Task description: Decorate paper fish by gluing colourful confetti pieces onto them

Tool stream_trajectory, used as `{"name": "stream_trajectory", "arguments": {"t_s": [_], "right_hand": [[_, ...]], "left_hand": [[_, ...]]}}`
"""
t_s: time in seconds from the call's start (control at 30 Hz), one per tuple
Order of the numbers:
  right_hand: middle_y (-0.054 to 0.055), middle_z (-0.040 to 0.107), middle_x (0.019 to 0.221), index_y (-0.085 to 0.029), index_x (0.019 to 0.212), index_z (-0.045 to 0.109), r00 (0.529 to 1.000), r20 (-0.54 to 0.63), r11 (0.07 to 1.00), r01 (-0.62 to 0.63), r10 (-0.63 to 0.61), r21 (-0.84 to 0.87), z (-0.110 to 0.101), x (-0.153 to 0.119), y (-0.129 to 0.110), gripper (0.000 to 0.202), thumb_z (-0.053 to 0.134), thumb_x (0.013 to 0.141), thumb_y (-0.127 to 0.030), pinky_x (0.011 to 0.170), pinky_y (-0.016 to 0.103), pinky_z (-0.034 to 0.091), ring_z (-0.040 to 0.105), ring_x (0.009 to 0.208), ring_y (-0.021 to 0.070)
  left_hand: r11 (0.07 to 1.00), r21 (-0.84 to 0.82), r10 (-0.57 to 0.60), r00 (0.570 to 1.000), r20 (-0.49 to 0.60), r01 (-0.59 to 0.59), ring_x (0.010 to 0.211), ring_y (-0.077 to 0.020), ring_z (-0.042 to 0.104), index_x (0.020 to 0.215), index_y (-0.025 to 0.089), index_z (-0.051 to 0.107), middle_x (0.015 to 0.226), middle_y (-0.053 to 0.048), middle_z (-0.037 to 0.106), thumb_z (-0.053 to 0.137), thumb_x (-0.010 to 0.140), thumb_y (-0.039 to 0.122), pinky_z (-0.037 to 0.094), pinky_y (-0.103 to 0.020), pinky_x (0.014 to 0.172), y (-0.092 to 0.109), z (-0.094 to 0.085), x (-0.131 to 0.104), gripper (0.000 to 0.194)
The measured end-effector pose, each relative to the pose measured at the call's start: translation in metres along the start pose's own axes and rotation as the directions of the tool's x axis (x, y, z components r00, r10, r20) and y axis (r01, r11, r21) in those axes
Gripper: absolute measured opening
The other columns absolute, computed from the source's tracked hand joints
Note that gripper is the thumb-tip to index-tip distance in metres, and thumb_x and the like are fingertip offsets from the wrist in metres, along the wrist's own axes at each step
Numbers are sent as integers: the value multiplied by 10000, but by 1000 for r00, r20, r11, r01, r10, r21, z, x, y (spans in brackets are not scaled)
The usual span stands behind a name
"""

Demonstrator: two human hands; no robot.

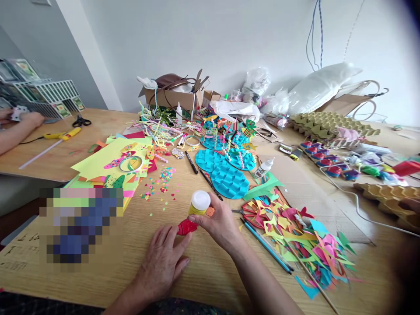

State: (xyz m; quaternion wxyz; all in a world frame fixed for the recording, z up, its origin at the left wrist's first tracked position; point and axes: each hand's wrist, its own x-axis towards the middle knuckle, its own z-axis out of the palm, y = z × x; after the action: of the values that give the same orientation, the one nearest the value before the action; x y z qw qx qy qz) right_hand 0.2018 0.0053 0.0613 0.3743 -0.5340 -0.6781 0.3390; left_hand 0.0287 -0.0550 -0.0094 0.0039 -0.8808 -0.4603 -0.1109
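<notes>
My right hand point(222, 222) is closed around a thick yellow glue stick point(200, 202) with its white end up. Its lower end points at a small red paper cut-out point(186, 227) with dark lines on it. My left hand point(164, 258) lies on the table with fingers stretched out, the tips touching the cut-out's left and near edges. A small orange paper piece point(210, 211) shows beside the glue stick, partly behind my right hand. Tiny coloured confetti point(166, 175) is scattered beyond my left hand.
Paper scraps point(305, 245) and pencils point(267, 247) lie at the right. Blue egg-tray bases point(229, 179), a black marker point(191, 162) and a white glue bottle point(263, 168) stand or lie ahead. Yellow paper sheets point(95, 164) are left; another person's hands point(31, 119) work beyond.
</notes>
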Motion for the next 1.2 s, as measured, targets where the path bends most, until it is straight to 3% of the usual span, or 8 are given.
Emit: {"name": "stream_trajectory", "arguments": {"t_s": [0.9, 1.03, 1.2], "right_hand": [[-11, 597, 715, -172, 773, 541, 1000, 22, 994, -13, 16, -104, -1, -13, 1, 294, 693, 611, -365, 553, 216, 355, 519, 656, 148], [-5, 602, 736, -173, 793, 541, 999, 41, 993, -1, 6, -118, 0, -14, 1, 282, 678, 630, -358, 550, 218, 353, 522, 662, 151], [-15, 581, 687, -176, 762, 526, 999, 31, 992, 22, -18, -124, 1, -13, 4, 232, 646, 661, -348, 556, 225, 353, 520, 641, 150]], "left_hand": [[1000, 17, -19, 998, -53, 20, 1043, -235, 411, 1180, 306, 462, 1104, -58, 490, 524, 775, 323, 353, -411, 896, 2, 1, 1, 411], [999, 10, -32, 996, -81, 33, 1019, -240, 423, 1155, 303, 488, 1071, -67, 503, 511, 778, 385, 362, -419, 879, 2, 1, 2, 386], [999, -4, -36, 999, -27, 36, 1043, -232, 404, 1185, 301, 456, 1110, -62, 487, 510, 783, 388, 343, -417, 902, 2, -1, 2, 414]]}}
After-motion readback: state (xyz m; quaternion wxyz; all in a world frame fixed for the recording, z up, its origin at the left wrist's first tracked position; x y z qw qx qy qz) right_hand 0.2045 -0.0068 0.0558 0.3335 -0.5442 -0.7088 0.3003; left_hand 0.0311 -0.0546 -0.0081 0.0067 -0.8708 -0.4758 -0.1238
